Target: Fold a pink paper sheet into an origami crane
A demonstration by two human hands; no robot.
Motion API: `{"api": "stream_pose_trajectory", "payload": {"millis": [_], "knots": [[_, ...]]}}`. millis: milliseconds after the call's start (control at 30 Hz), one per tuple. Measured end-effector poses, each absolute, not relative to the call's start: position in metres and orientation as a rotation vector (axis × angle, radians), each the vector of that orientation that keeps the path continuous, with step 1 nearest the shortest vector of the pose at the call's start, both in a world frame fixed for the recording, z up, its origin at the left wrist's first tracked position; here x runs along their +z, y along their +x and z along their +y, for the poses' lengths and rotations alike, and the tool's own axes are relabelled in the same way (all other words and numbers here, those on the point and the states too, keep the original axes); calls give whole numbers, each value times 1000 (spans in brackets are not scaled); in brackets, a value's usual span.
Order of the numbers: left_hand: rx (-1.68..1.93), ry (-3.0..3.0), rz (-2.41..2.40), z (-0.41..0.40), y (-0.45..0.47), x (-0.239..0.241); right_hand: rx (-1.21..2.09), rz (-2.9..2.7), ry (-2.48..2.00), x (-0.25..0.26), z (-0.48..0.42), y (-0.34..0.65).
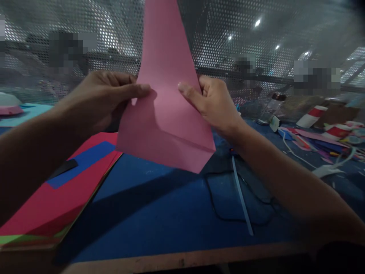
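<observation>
A long pink sheet of paper (168,110) is held up in front of me above the blue tabletop (137,213). Its lower end carries a crease, and its top runs out of view. My left hand (105,95) pinches the left edge between thumb and fingers. On the opposite edge, my right hand (211,99) grips with the thumb lying on the front face. The fingers behind the paper are partly hidden. Under my left forearm lies a stack of red sheets (71,205), with a blue paper strip (88,160) and a small black piece (64,167) on it.
A thin light-blue strip (242,198) and a black cord (211,198) lie on the table to the right. Farther right are paper scraps, red-and-white cups (313,116), a clear bottle (272,108) and a white cable. Perforated mesh (228,49) stands behind the table, with blurred people beyond.
</observation>
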State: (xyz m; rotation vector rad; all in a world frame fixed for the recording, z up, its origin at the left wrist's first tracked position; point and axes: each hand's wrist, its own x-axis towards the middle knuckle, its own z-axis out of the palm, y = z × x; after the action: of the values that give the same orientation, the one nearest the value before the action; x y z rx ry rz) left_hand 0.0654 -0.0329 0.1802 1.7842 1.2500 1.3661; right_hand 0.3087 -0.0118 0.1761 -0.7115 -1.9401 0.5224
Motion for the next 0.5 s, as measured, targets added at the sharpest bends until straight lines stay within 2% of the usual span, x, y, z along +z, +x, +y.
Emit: {"api": "stream_pose_trajectory", "payload": {"millis": [67,200,367,500], "knots": [[1356,1642,1291,-31,63,169,578,-1958,-810,167,-14,315],[1348,1403,1236,-25,57,135,917,-2028,-927,134,-13,330],[959,1334,1259,-24,49,83,1112,-1995,-1146,84,-9,347],[863,1414,1350,-30,46,53,1223,-1999,-1305,61,-13,357]]}}
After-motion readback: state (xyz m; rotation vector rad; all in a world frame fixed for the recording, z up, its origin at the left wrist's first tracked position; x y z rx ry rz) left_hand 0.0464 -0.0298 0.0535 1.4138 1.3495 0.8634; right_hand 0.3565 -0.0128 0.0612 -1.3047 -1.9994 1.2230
